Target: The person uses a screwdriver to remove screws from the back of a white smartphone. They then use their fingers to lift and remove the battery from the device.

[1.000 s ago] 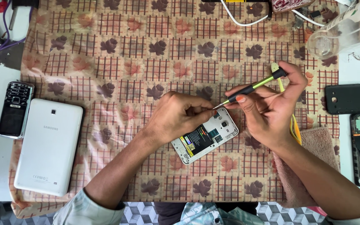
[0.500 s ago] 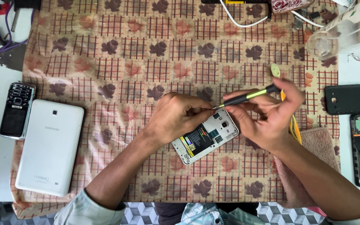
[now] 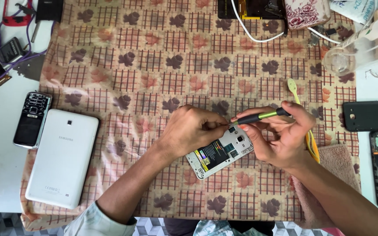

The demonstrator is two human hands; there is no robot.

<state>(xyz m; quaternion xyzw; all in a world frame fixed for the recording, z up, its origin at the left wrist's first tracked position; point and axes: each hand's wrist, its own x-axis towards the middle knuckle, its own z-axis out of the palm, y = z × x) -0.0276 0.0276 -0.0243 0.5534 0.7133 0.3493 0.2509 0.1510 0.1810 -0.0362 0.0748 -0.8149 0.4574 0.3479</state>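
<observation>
- While the phone [image 3: 219, 153] lies open-backed on the cloth [image 3: 154, 65] at centre, the left hand [image 3: 193, 129] pinches its far edge.
- The right hand [image 3: 281, 133] pinches a screwdriver [image 3: 259, 117], tip at the phone's far corner.
- A tablet [image 3: 62, 157] lies at left.

A white opened phone [image 3: 218, 153] lay tilted on the patterned cloth, its back cover off and its circuitry exposed. A green-and-black screwdriver [image 3: 259, 116] pointed at its upper corner.
</observation>
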